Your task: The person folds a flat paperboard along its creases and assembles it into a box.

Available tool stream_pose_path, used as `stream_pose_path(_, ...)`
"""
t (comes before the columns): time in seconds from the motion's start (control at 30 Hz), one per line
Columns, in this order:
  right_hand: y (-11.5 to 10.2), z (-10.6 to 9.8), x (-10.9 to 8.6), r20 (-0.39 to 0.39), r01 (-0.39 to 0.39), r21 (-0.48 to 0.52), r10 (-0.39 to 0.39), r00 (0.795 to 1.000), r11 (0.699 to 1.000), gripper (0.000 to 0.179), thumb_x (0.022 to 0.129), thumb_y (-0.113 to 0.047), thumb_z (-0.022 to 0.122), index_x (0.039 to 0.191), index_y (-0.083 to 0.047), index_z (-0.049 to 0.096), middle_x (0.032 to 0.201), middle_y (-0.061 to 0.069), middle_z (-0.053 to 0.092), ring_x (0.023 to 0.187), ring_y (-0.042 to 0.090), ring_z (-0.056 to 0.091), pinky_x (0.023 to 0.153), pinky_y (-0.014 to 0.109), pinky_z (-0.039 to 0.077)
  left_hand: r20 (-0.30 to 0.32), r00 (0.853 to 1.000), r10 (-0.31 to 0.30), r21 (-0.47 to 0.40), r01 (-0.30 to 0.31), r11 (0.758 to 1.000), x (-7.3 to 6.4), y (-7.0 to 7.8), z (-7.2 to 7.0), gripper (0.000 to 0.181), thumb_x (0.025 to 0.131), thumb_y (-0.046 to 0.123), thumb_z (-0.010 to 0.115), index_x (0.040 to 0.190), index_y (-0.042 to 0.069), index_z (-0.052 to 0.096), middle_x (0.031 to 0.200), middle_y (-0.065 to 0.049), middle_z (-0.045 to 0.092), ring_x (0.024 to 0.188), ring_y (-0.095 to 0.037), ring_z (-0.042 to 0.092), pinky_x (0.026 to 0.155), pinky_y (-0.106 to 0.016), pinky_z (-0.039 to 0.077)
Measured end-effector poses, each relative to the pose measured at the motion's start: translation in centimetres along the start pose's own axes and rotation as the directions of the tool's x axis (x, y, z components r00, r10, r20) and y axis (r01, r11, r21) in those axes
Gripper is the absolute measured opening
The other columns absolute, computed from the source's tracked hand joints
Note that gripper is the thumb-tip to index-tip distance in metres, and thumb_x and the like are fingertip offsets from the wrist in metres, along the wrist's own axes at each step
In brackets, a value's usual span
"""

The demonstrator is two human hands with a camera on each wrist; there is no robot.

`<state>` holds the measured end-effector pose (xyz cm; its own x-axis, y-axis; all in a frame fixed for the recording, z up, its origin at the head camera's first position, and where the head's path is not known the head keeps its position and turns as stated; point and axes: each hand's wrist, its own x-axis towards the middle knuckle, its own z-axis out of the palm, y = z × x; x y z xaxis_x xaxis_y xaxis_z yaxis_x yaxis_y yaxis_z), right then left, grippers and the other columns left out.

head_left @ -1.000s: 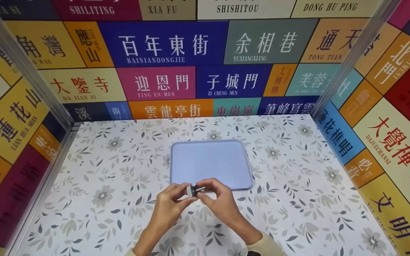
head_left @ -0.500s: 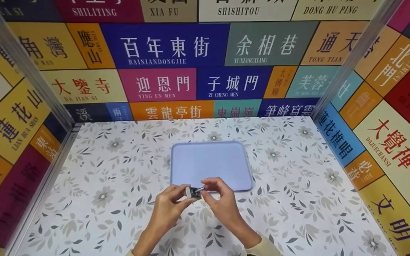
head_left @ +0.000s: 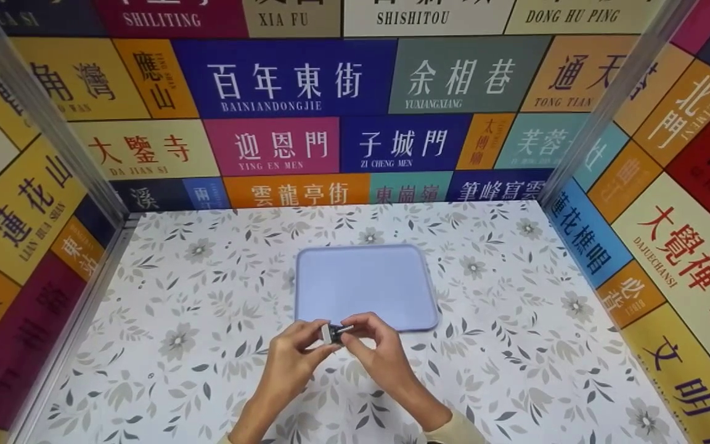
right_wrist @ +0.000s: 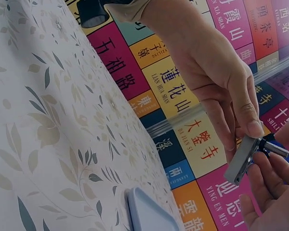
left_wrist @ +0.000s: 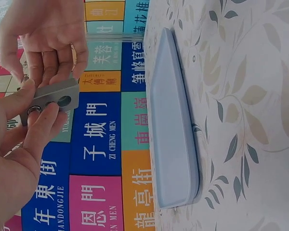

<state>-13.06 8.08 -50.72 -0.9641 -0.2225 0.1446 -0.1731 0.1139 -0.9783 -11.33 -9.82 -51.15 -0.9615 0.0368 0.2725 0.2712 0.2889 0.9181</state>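
Left grip (head_left: pixel 290 353): thumb and fingers pinch a grey metal block (right_wrist: pixel 241 162) by its edges.
Right grip (head_left: pixel 381 345): at 3 o'clock of the left one, thumb and fingertips pinch a threaded bolt (right_wrist: pixel 278 149).
Block and bolt: held up above the bench (head_left: pixel 238 290), between the two hands; in the head view the bolt points toward 3 o'clock from the block, with a black collar (right_wrist: pixel 263 145) beside the block. How far the bolt is seated cannot be told.
Block's face: round holes show in it from the left wrist.
Tray: a pale blue rounded rectangular tray (head_left: pixel 367 280) lies on the bench at 1 o'clock from the block.
Bench top: white, printed with grey leaves and flowers.
Sleeve: a cream cuff (head_left: pixel 457 430) at 5 o'clock.
Sign wall (head_left: pixel 287 77): coloured street-name panels at 12 o'clock.
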Motion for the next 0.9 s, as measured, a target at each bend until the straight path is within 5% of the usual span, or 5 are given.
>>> stream_pose_path(0.43,-0.22,0.21,0.08,0.006,0.040,0.028,-0.041,0.999,0.999,0.026,0.089,-0.011,0.076,0.113,-0.003,0.068,0.113,0.017,0.068,0.101,0.021,0.069,0.095,0.029,0.060,-0.012,1.000,0.018,-0.009,-0.018,1.000,-0.12,0.13,-0.02,0.032,0.081,0.013,0.083,0.111,0.002,0.075,0.096,-0.010,0.068,0.088,-0.012,0.068,0.081,-0.021,0.065)
stream_pose_path(0.9,0.35,0.18,0.05,-0.003,0.201,-0.018,-0.201,0.980,0.979,0.022,0.090,-0.003,0.072,0.111,-0.005,0.069,0.110,0.013,0.070,0.107,0.013,0.066,0.100,0.028,0.058,-0.019,0.998,0.054,0.011,-0.054,0.998,-0.11,0.20,-0.01,0.033,0.080,0.013,0.083,0.110,0.002,0.076,0.093,-0.009,0.068,0.088,-0.011,0.069,0.080,-0.023,0.065)
